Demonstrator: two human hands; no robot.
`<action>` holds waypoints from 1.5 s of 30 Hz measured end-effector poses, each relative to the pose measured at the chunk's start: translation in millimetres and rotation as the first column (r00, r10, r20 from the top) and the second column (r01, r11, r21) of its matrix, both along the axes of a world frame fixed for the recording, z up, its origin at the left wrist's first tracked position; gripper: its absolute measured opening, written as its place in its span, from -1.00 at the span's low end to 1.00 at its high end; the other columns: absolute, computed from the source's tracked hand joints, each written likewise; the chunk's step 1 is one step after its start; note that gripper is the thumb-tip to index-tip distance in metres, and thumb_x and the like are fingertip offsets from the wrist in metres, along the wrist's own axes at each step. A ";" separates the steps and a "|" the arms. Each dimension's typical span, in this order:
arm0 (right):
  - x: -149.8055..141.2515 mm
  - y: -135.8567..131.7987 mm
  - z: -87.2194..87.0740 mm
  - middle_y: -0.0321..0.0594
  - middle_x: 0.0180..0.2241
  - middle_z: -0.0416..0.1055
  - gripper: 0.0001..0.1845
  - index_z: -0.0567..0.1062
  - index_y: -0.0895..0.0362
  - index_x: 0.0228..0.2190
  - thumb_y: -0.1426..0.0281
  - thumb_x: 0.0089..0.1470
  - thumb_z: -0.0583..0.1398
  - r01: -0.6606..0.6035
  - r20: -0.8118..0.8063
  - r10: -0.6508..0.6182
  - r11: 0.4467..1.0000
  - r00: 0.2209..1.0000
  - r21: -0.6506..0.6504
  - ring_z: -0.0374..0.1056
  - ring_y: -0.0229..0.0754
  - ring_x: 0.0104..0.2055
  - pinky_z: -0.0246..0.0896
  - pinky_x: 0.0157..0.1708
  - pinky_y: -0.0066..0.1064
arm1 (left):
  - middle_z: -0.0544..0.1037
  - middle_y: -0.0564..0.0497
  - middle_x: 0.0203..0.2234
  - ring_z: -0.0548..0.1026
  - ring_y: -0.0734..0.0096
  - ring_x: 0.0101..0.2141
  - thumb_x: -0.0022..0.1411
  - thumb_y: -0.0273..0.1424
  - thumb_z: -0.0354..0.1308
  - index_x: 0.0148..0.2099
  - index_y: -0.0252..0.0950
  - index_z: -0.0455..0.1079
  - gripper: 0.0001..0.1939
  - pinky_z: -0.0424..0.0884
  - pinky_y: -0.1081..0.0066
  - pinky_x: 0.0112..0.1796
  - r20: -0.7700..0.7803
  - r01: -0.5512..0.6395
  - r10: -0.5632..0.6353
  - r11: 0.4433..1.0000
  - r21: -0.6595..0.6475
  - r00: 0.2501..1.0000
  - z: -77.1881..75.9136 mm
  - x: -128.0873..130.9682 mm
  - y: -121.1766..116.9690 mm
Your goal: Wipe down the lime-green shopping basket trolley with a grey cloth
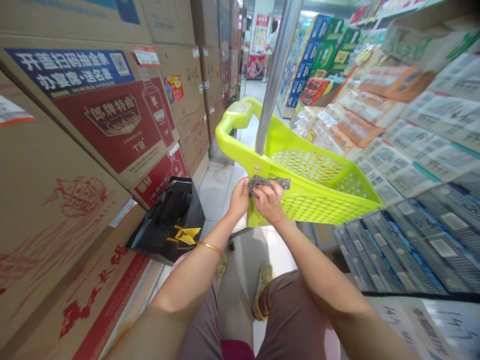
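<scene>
A crumpled grey cloth (280,183) is pressed against the end wall of a lime-green shopping cart basket (330,210), just below a screw in the plastic. My right hand (268,201) is closed over the cloth, fingers bent across its front. At the cloth's left end, my left hand (239,197) grips its edge, with some of its fingers hidden. A metal pole (275,75) rises beside the basket's near rim, and the cart's rounded green handle (228,132) curves to the left.
Stacked cardboard cartons (112,120) line the left side. A black bag (168,220) with a yellow tag leans against them. Packaged goods (390,110) and grey-blue packs (423,240) fill the right side. A tiled aisle (217,185) runs ahead between them.
</scene>
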State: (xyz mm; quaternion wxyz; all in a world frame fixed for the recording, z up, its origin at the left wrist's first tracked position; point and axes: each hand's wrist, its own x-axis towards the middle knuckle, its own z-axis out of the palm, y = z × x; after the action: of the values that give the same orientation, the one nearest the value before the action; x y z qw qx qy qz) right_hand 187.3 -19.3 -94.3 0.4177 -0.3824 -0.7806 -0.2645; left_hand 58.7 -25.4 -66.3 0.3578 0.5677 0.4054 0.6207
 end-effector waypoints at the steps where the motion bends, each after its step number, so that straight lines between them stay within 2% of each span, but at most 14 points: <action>1: 2.0 -1.3 -8.3 -0.17 -0.22 0.36 -0.79 0.47 0.01 -0.23 0.36 0.13 0.06 -0.004 0.027 0.004 1.000 1.000 0.005 0.14 -0.07 0.06 0.08 0.05 -0.10 | 0.49 0.00 -0.35 0.42 0.44 -0.29 0.27 0.01 -0.20 -0.24 -0.30 0.34 -0.50 0.35 0.45 -0.21 -0.006 -0.030 0.030 1.000 -0.003 1.000 -0.4 1.3 0.2; 5: 9.0 -5.5 -31.3 -0.22 -0.21 0.40 -0.79 0.47 0.00 -0.24 0.42 0.09 0.09 -0.069 0.131 0.060 0.996 0.990 0.064 0.15 -0.11 0.04 0.10 0.01 -0.20 | 0.48 -0.01 -0.34 0.41 0.45 -0.29 0.32 -0.05 -0.26 -0.23 -0.29 0.32 -0.52 0.33 0.47 -0.23 -0.039 -0.143 0.144 0.989 0.033 0.989 0.1 5.4 -0.2; 8: 11.3 -5.1 -33.4 -0.23 -0.21 0.40 -0.79 0.48 -0.01 -0.24 0.43 0.09 0.10 -0.119 0.131 0.118 0.993 0.984 -0.005 0.13 -0.13 0.04 0.08 0.00 -0.24 | 0.49 -0.04 -0.29 0.42 0.43 -0.25 0.33 -0.07 -0.28 -0.18 -0.29 0.32 -0.52 0.33 0.45 -0.19 -0.084 -0.197 0.201 0.979 0.059 0.976 1.1 6.1 0.6; 11: 6.3 -1.5 -18.6 -0.19 -0.18 0.38 -0.78 0.48 0.00 -0.22 0.41 0.11 0.09 -0.115 0.062 0.120 0.990 0.991 -0.076 0.12 -0.10 0.04 0.04 0.02 -0.20 | 0.50 -0.05 -0.28 0.43 0.42 -0.24 0.33 -0.06 -0.29 -0.17 -0.29 0.33 -0.51 0.34 0.44 -0.18 -0.103 -0.201 0.207 0.978 0.063 0.973 0.4 5.6 3.9; 17: -22.7 4.6 37.1 -0.12 -0.12 0.29 -0.76 0.45 0.00 -0.16 0.29 0.13 0.09 0.032 -0.199 -0.040 0.999 0.979 -0.044 0.08 -0.04 0.05 0.03 0.08 -0.13 | 0.52 -0.05 -0.29 0.46 0.39 -0.24 0.33 -0.08 -0.25 -0.19 -0.30 0.34 -0.53 0.37 0.41 -0.16 -0.119 -0.158 0.167 0.984 0.077 0.979 -1.3 5.9 7.0; 20: -30.1 4.7 47.2 -0.11 -0.14 0.27 -0.75 0.45 0.02 -0.17 0.26 0.13 0.09 0.049 -0.239 -0.047 0.999 0.970 0.002 0.07 -0.03 0.07 0.01 0.10 -0.11 | 0.52 -0.07 -0.24 0.46 0.37 -0.20 0.33 -0.12 -0.21 -0.16 -0.29 0.34 -0.59 0.37 0.39 -0.13 -0.117 -0.143 0.153 0.986 0.087 0.981 -1.0 6.9 4.4; 23: -27.6 4.8 36.4 -0.12 -0.18 0.29 -0.77 0.46 0.02 -0.20 0.25 0.12 0.10 0.061 -0.211 -0.057 0.998 0.976 0.014 0.07 -0.03 0.07 0.02 0.09 -0.13 | 0.52 -0.06 -0.26 0.46 0.38 -0.23 0.33 -0.13 -0.20 -0.18 -0.29 0.33 -0.60 0.37 0.38 -0.14 -0.100 -0.127 0.135 0.989 0.081 0.986 -1.7 6.2 3.3; 28: -16.4 3.6 2.3 -0.16 -0.20 0.32 -0.81 0.47 0.00 -0.23 0.34 0.13 0.10 0.026 -0.112 -0.031 0.999 0.993 -0.039 0.11 -0.09 0.06 -0.01 0.07 -0.18 | 0.50 -0.02 -0.35 0.44 0.42 -0.29 0.32 -0.08 -0.19 -0.24 -0.30 0.33 -0.57 0.36 0.44 -0.21 -0.070 -0.120 0.123 0.992 0.043 0.990 -3.0 0.9 6.8; 31: -11.7 -0.5 -13.5 -0.18 -0.22 0.35 -0.82 0.48 0.03 -0.24 0.39 0.12 0.10 0.017 -0.012 -0.016 1.000 1.000 0.027 0.13 -0.12 0.03 -0.01 0.04 -0.23 | 0.50 -0.03 -0.33 0.43 0.42 -0.27 0.31 -0.07 -0.20 -0.23 -0.30 0.34 -0.55 0.35 0.45 -0.21 -0.074 -0.127 0.130 0.991 0.038 0.989 -2.7 -3.3 8.0; 34: -8.1 -6.1 -24.6 -0.19 -0.23 0.37 -0.84 0.49 0.07 -0.28 0.42 0.10 0.12 -0.012 0.083 0.003 0.994 0.997 0.109 0.12 -0.12 0.02 0.00 0.00 -0.26 | 0.50 -0.04 -0.29 0.42 0.42 -0.25 0.31 -0.06 -0.20 -0.19 -0.31 0.34 -0.54 0.34 0.45 -0.21 -0.095 -0.130 0.134 0.991 0.043 0.986 -2.3 -8.0 7.8; 38: -5.5 -10.9 -29.3 -0.20 -0.23 0.40 -0.86 0.50 0.10 -0.31 0.44 0.08 0.14 -0.044 0.170 0.024 0.993 0.985 0.111 0.09 -0.13 0.00 -0.01 -0.03 -0.29 | 0.50 -0.02 -0.33 0.42 0.43 -0.28 0.31 -0.04 -0.22 -0.22 -0.30 0.33 -0.52 0.33 0.45 -0.24 -0.144 -0.150 0.157 0.987 0.057 0.977 -0.8 -12.7 7.1; 41: -8.3 -10.1 -17.2 -0.22 -0.23 0.40 -0.86 0.51 0.07 -0.31 0.42 0.09 0.14 -0.052 0.176 0.030 0.991 0.984 0.125 0.10 -0.15 -0.02 -0.03 -0.02 -0.31 | 0.48 0.00 -0.39 0.41 0.44 -0.31 0.30 -0.02 -0.25 -0.27 -0.29 0.32 -0.50 0.33 0.45 -0.25 -0.151 -0.187 0.197 0.979 0.076 0.969 1.1 -13.5 6.4; 45: -22.7 -5.2 20.0 -0.18 -0.21 0.37 -0.83 0.51 0.04 -0.28 0.35 0.11 0.13 0.062 0.023 -0.066 0.984 0.998 0.165 0.08 -0.12 0.03 -0.05 0.03 -0.29 | 0.48 -0.01 -0.39 0.42 0.42 -0.31 0.29 0.01 -0.26 -0.27 -0.29 0.32 -0.48 0.34 0.44 -0.24 -0.119 -0.208 0.221 0.972 0.109 0.968 1.5 -13.6 5.3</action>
State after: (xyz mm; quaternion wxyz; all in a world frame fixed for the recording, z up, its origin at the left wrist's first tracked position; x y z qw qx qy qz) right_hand 164.6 -24.5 -74.4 0.4279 -0.3677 -0.7493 -0.3469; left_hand 45.1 -20.0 -64.8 0.2337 0.5764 0.4567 0.6361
